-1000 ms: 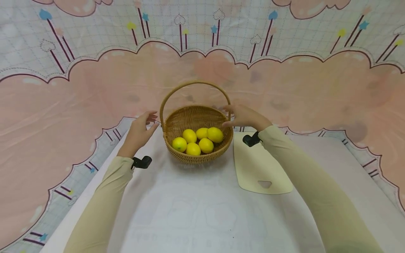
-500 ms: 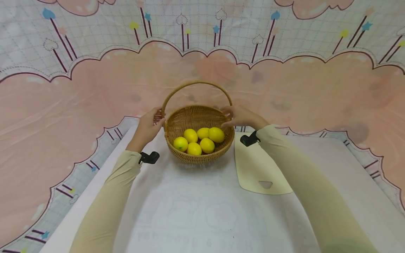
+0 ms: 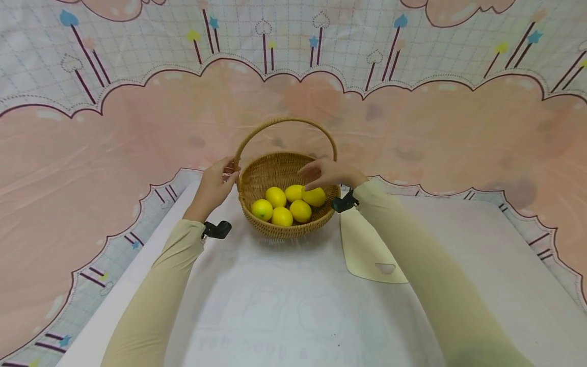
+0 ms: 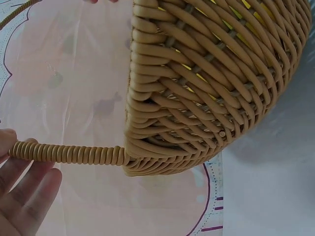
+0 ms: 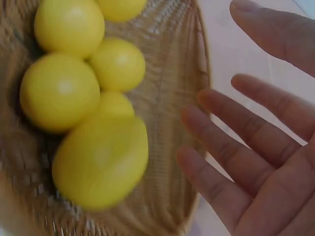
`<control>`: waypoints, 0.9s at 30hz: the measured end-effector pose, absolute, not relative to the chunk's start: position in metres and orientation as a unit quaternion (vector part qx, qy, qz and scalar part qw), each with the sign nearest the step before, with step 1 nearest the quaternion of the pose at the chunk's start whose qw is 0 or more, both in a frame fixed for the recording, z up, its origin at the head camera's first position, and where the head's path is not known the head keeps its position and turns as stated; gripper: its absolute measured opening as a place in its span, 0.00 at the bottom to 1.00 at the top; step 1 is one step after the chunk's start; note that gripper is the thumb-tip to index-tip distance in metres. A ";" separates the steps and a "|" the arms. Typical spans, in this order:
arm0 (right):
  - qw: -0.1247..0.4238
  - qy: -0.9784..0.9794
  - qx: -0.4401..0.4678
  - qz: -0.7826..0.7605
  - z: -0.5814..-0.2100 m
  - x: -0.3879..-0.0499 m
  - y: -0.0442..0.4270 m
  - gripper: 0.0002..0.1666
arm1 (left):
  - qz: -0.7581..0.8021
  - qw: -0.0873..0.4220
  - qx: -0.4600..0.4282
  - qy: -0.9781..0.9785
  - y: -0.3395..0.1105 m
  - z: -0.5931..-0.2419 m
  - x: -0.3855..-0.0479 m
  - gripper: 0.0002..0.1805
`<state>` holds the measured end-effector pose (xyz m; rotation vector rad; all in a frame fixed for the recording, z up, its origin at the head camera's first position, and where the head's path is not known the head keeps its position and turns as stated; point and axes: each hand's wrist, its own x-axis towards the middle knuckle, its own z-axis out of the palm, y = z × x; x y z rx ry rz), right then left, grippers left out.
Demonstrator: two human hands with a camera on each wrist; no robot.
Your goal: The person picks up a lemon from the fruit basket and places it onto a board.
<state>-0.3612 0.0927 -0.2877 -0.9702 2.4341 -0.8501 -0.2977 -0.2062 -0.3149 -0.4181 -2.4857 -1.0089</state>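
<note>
I saw the left hand (image 3: 213, 183) gripping the handle (image 3: 284, 120) of the basket (image 3: 286, 232) on the left. The right hand (image 3: 327, 173) hung over its far right side, near six lemons (image 3: 300, 211). Farther right, a sleeve (image 3: 426, 265) partly hid the board (image 3: 364, 247) on the table (image 3: 275, 306).

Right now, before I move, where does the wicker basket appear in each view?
Head: the wicker basket is near the centre.
Left wrist: its outer wall spans the upper right.
Right wrist: its inside spans the left and middle.
Shared landmark: the yellow lemons, plain in the head and right wrist views, glimpsed only through gaps in the outer wall in the left wrist view.
</note>
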 end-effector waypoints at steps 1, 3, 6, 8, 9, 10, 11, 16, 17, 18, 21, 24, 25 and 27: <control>0.195 0.863 -0.353 -0.304 -0.289 -0.360 0.087 0.32 | -0.365 0.212 -0.150 -0.894 -0.206 -0.315 -0.298 0.16; 0.204 0.856 -0.365 -0.305 -0.291 -0.358 0.077 0.31 | -0.370 0.209 -0.149 -0.893 -0.207 -0.316 -0.299 0.16; 0.217 0.843 -0.379 -0.314 -0.296 -0.357 0.061 0.31 | -0.382 0.201 -0.144 -0.890 -0.208 -0.317 -0.301 0.16; 0.229 0.834 -0.382 -0.326 -0.300 -0.357 0.052 0.30 | -0.389 0.197 -0.140 -0.889 -0.208 -0.318 -0.302 0.17; 0.236 0.829 -0.384 -0.332 -0.302 -0.356 0.047 0.30 | -0.392 0.195 -0.137 -0.888 -0.208 -0.319 -0.302 0.17; 0.240 0.826 -0.384 -0.336 -0.304 -0.356 0.043 0.30 | -0.397 0.193 -0.135 -0.887 -0.208 -0.319 -0.302 0.17; 0.244 0.823 -0.384 -0.339 -0.306 -0.356 0.039 0.30 | -0.402 0.192 -0.134 -0.885 -0.208 -0.319 -0.302 0.17; 0.259 0.815 -0.385 -0.347 -0.318 -0.357 0.021 0.30 | -0.451 0.180 -0.130 -0.864 -0.210 -0.320 -0.303 0.17; 0.263 0.813 -0.386 -0.347 -0.321 -0.357 0.018 0.30 | -0.461 0.177 -0.130 -0.860 -0.210 -0.320 -0.303 0.18; 0.268 0.811 -0.386 -0.350 -0.323 -0.357 0.016 0.30 | -0.471 0.173 -0.129 -0.855 -0.210 -0.320 -0.303 0.18; 0.279 0.807 -0.383 -0.352 -0.327 -0.356 0.010 0.30 | -0.500 0.154 -0.130 -0.842 -0.210 -0.318 -0.303 0.19; 0.283 0.808 -0.381 -0.349 -0.328 -0.356 0.005 0.30 | -0.528 0.121 -0.135 -0.830 -0.210 -0.315 -0.304 0.20; 0.285 0.809 -0.380 -0.346 -0.328 -0.357 0.004 0.30 | -0.534 0.109 -0.136 -0.827 -0.211 -0.314 -0.304 0.21; 0.287 0.811 -0.381 -0.337 -0.327 -0.358 0.002 0.30 | -0.541 0.089 -0.137 -0.825 -0.211 -0.312 -0.305 0.22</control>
